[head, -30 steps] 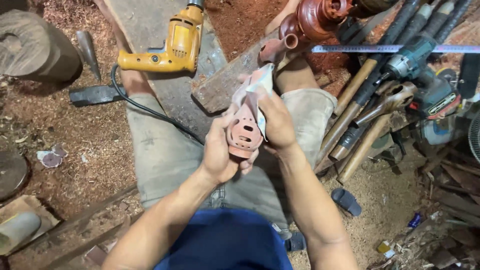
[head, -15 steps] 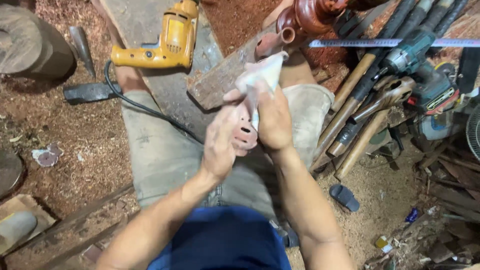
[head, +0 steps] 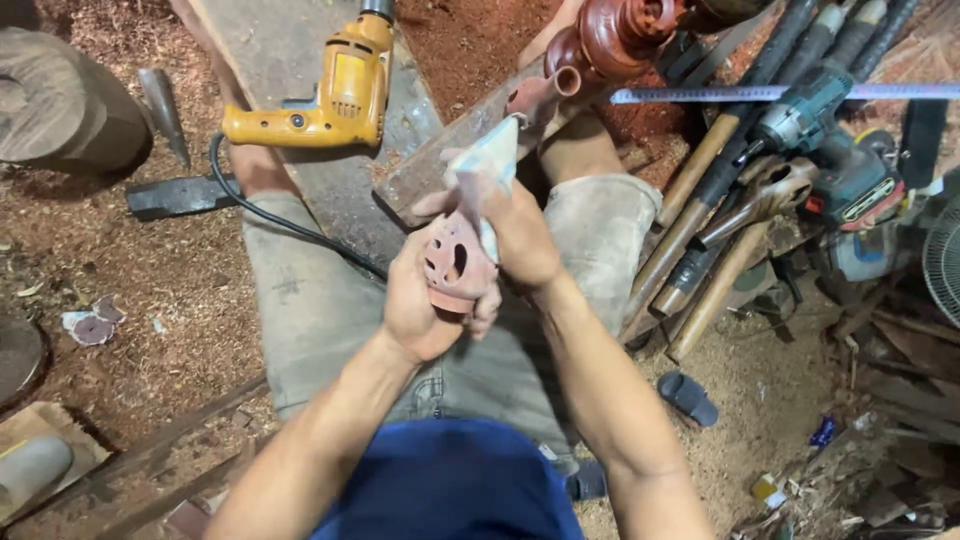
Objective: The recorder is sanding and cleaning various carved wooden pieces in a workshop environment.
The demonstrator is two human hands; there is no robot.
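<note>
Sanding a carved reddish wood piece over the lap.

Left hand grips the carved wood piece; right hand pinches folded sandpaper, now pressed lower against the piece than a second ago, so rubbing looks underway. Yellow drill at 11 o'clock, hammers at 2.

One head-worn camera looks steeply down, close over the lap and sawdust-strewn ground.

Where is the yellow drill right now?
In the head view the yellow drill lies at upper left on a grey board, past the person's knee, up and left of the hands.
</note>
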